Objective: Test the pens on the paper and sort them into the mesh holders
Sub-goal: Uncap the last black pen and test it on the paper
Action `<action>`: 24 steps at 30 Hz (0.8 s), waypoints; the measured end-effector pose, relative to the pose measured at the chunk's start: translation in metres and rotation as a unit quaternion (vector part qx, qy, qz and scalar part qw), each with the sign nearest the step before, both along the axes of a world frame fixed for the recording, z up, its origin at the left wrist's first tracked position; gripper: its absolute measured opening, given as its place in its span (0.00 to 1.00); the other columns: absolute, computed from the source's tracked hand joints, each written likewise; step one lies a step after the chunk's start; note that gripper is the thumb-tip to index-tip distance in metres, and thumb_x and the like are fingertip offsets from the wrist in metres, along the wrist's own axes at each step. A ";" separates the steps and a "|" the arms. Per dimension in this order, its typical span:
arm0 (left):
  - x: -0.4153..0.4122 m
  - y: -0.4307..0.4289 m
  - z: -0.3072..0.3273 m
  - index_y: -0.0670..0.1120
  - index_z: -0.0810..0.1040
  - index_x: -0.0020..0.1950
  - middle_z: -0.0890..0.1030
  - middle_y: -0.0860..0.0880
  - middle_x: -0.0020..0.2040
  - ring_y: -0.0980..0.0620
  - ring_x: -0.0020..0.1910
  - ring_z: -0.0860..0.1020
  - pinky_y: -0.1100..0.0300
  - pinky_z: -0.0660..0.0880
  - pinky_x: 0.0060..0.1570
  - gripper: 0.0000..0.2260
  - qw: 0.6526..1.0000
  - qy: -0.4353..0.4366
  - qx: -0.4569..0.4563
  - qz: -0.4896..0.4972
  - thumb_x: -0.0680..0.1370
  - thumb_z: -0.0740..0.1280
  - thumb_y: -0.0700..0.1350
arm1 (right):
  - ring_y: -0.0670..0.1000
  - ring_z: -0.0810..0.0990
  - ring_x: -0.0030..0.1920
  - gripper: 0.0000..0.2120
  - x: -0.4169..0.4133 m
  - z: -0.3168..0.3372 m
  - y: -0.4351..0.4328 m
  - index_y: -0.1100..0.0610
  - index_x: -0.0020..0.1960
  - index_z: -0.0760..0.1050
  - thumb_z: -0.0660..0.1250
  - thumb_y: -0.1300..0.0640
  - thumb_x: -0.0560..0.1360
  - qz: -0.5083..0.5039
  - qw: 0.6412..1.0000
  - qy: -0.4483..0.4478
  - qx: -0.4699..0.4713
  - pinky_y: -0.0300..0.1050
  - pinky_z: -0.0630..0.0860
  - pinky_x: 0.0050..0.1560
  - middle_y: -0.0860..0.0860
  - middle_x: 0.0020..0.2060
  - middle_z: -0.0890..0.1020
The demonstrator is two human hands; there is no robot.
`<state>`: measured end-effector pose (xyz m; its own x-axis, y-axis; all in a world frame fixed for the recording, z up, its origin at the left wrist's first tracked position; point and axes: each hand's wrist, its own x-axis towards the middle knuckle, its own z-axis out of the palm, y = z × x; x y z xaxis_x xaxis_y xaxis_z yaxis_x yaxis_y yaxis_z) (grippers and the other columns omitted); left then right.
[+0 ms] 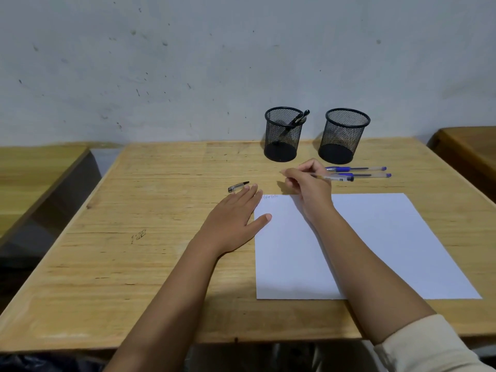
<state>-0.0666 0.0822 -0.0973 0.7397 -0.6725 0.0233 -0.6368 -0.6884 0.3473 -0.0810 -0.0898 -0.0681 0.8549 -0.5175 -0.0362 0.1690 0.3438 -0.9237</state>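
A white sheet of paper (375, 245) lies on the wooden table, with a small scribble at its top left corner. My right hand (308, 183) hovers above the sheet's far edge and grips an uncapped pen (336, 178) with a clear barrel. My left hand (236, 218) rests flat on the table, thumb on the paper's left edge. A black pen cap (238, 186) lies just beyond its fingertips. Two capped blue pens (359, 172) lie side by side behind the paper. The left mesh holder (281, 135) contains a black pen. The right mesh holder (342, 136) looks empty.
The table (161, 237) stands against a grey wall. Other wooden tables flank it: one at the left (35, 170) and one at the right (469, 149), each across a narrow gap. A small ink mark (139, 234) is on the tabletop left of my forearm.
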 end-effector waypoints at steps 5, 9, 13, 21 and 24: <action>-0.004 0.001 0.005 0.50 0.55 0.76 0.51 0.54 0.78 0.59 0.76 0.48 0.62 0.48 0.72 0.27 0.999 -0.015 -0.030 0.001 0.80 0.54 0.58 | 0.51 0.83 0.42 0.05 -0.007 0.007 -0.007 0.65 0.43 0.76 0.67 0.72 0.71 0.060 0.993 -0.033 0.094 0.35 0.80 0.43 0.57 0.38 0.82; -0.007 0.003 0.012 0.48 0.69 0.70 0.67 0.54 0.72 0.60 0.71 0.62 0.68 0.59 0.64 0.19 0.984 -0.013 -0.180 0.017 0.79 0.60 0.51 | 0.53 0.84 0.47 0.11 -0.018 0.017 -0.016 0.72 0.54 0.75 0.65 0.72 0.72 0.099 0.987 -0.040 0.118 0.36 0.80 0.48 0.58 0.44 0.83; 0.012 0.002 0.014 0.43 0.72 0.66 0.74 0.48 0.64 0.52 0.64 0.68 0.65 0.64 0.59 0.17 0.967 -0.073 -0.217 0.107 0.79 0.61 0.46 | 0.53 0.84 0.48 0.11 -0.030 0.029 -0.030 0.71 0.54 0.75 0.65 0.70 0.72 0.112 0.988 -0.022 0.100 0.35 0.80 0.45 0.60 0.48 0.81; 0.029 -0.006 0.021 0.41 0.80 0.52 0.77 0.46 0.48 0.48 0.48 0.75 0.59 0.72 0.44 0.09 0.972 -0.039 -0.166 0.160 0.78 0.64 0.45 | 0.49 0.84 0.34 0.03 -0.050 0.045 -0.039 0.66 0.41 0.77 0.65 0.70 0.72 0.106 0.993 -0.005 0.045 0.31 0.78 0.33 0.57 0.35 0.82; 0.016 -0.015 0.037 0.44 0.80 0.46 0.81 0.48 0.43 0.49 0.44 0.78 0.56 0.74 0.44 0.04 0.955 0.025 -0.253 0.151 0.75 0.66 0.43 | 0.48 0.83 0.32 0.02 -0.054 0.044 -0.034 0.66 0.40 0.77 0.66 0.70 0.72 0.104 0.994 -0.003 0.033 0.31 0.77 0.31 0.57 0.34 0.81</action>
